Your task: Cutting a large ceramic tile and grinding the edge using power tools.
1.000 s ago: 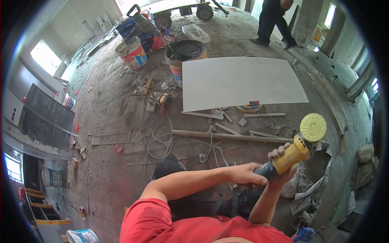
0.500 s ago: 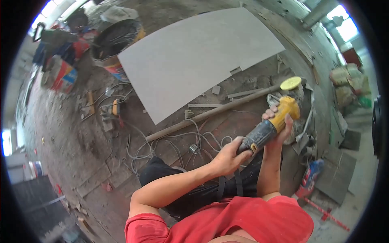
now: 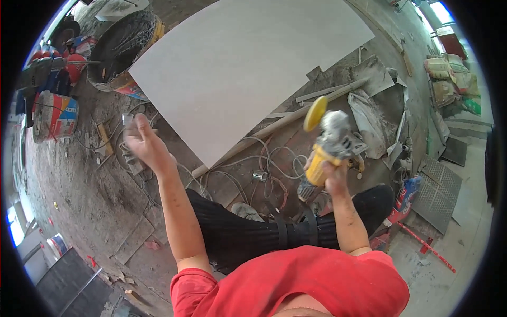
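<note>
My right hand (image 3: 332, 174) is wrapped round the yellow and black body of an angle grinder (image 3: 322, 164), held over my lap. Its dusty grey head points up and away, with a yellow disc (image 3: 316, 113) at the end. My left hand (image 3: 145, 142) is stretched out to the left with thumb and fingers apart, the fingertips slightly blurred. It is above cables and small items on the floor and covers part of them. Near its fingertips sits a small clear object (image 3: 127, 119). A large pale slab (image 3: 237, 68) with a notch in its near edge lies ahead.
A long pole (image 3: 248, 142) lies along the slab's near edge. Tangled cables (image 3: 285, 164) run before my feet. Buckets stand at the left, one with dark contents (image 3: 97, 79), one striped (image 3: 55, 116). Bags (image 3: 449, 79) and perforated panels (image 3: 433, 193) are on the right.
My left hand has let go of the grinder's rear end and swung out left. The right hand has brought the grinder left, its head tipped upward. The view has shifted a little.
</note>
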